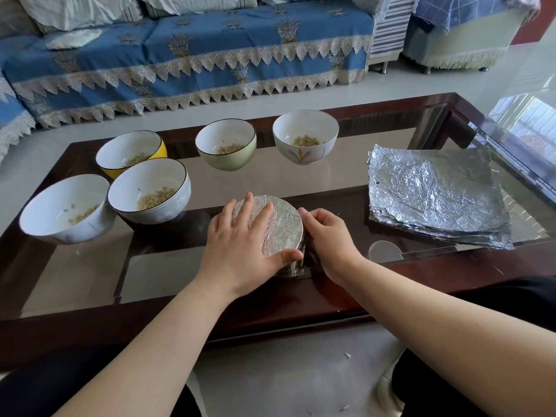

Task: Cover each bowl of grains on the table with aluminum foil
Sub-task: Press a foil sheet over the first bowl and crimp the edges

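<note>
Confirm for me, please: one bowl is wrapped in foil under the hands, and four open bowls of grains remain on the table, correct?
Not quite. The head view shows five open bowls, not four: yellow bowl, green bowl, flower-painted bowl, and two white bowls. The rest holds: one foil-wrapped bowl sits under the left hand and right hand.

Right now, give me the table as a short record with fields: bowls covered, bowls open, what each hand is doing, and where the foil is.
covered: one foil-covered bowl, near table edge
open: five with grains: yellow bowl, green bowl, white bowl with leaf print, two white bowls at left
left hand: presses flat on the foil top
right hand: fingers curled against the foil at the rim
foil sheets: stacked at right
</note>
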